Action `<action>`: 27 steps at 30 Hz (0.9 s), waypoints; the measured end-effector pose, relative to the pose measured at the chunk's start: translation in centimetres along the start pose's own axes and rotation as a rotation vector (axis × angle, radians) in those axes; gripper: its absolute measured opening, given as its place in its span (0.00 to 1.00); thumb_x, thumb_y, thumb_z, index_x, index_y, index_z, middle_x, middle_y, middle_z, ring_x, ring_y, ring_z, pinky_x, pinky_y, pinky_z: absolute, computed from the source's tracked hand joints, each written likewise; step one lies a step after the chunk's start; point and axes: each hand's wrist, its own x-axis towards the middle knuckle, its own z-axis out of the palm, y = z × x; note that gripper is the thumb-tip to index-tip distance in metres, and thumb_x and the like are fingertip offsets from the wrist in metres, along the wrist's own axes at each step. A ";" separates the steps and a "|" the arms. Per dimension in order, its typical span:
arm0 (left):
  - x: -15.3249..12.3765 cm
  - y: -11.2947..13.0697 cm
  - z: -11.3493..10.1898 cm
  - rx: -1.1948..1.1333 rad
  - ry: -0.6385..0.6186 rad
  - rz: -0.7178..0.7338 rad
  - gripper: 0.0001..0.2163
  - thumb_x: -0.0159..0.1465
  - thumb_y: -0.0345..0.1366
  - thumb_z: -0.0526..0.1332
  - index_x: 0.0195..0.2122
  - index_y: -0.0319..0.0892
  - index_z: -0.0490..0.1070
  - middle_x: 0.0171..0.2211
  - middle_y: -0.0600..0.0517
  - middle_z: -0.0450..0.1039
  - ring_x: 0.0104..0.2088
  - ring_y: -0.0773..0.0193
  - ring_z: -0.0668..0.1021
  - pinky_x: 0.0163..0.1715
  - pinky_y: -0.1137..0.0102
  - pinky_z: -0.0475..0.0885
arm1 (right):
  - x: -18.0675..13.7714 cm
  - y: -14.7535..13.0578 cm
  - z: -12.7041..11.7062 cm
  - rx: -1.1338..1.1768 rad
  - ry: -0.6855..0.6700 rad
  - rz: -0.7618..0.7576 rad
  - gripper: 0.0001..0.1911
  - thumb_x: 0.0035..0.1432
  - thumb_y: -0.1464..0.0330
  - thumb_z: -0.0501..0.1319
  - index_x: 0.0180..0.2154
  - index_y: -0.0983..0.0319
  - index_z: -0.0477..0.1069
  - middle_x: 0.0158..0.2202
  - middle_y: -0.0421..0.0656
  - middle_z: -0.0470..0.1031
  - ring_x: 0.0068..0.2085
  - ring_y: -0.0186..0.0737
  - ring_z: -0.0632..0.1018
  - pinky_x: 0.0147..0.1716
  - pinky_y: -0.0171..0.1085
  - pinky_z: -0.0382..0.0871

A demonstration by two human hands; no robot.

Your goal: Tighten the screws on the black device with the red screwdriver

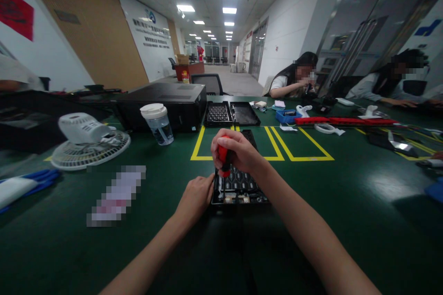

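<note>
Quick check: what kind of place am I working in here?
Likely an electronics assembly or repair workshop in an office building: a long green table with yellow taped bays, trays of parts, and your right hand driving a red screwdriver into a black device.

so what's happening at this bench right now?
A person is working on a black tray-like assembly lying flat on the green table. The right hand has a closed grip on a red-handled screwdriver, held upright with its tip down in the near end of the assembly. The left hand steadies the assembly's left edge. Two co-workers sit at the far right of the table, busy with their own parts.
</note>
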 end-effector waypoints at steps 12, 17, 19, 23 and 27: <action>0.0 -0.3 0.4 -0.007 0.012 0.001 0.15 0.65 0.35 0.46 0.51 0.41 0.63 0.40 0.46 0.72 0.39 0.62 0.72 0.41 0.67 0.64 | 0.2 -0.4 0.1 -0.191 0.132 -0.060 0.10 0.54 0.65 0.58 0.28 0.65 0.64 0.21 0.36 0.69 0.19 0.29 0.72 0.20 0.32 0.71; 0.1 -0.3 0.4 -0.004 0.003 -0.009 0.16 0.65 0.35 0.46 0.52 0.41 0.62 0.41 0.46 0.72 0.40 0.62 0.72 0.42 0.67 0.64 | 0.1 -0.7 0.0 -0.324 0.177 -0.070 0.12 0.54 0.63 0.58 0.27 0.65 0.65 0.21 0.37 0.68 0.19 0.30 0.73 0.19 0.30 0.69; 0.1 -0.3 0.4 -0.008 0.002 -0.008 0.17 0.65 0.35 0.46 0.53 0.41 0.61 0.41 0.46 0.72 0.40 0.62 0.72 0.42 0.67 0.64 | 0.1 -0.8 0.0 -0.362 0.193 -0.074 0.12 0.53 0.62 0.58 0.26 0.65 0.65 0.21 0.37 0.68 0.19 0.30 0.74 0.18 0.29 0.68; 0.1 -0.3 0.4 -0.014 0.005 -0.012 0.17 0.65 0.35 0.45 0.54 0.41 0.61 0.42 0.45 0.72 0.41 0.62 0.72 0.43 0.66 0.64 | 0.0 -0.8 0.2 -0.452 0.249 -0.068 0.13 0.53 0.60 0.58 0.25 0.64 0.64 0.21 0.37 0.68 0.20 0.31 0.74 0.18 0.29 0.68; 0.1 -0.3 0.5 -0.008 -0.006 -0.021 0.17 0.65 0.35 0.45 0.54 0.41 0.60 0.42 0.45 0.71 0.41 0.62 0.72 0.43 0.66 0.64 | -0.2 -0.9 0.6 -0.558 0.329 -0.063 0.14 0.53 0.59 0.57 0.25 0.64 0.64 0.21 0.37 0.67 0.21 0.31 0.75 0.18 0.28 0.67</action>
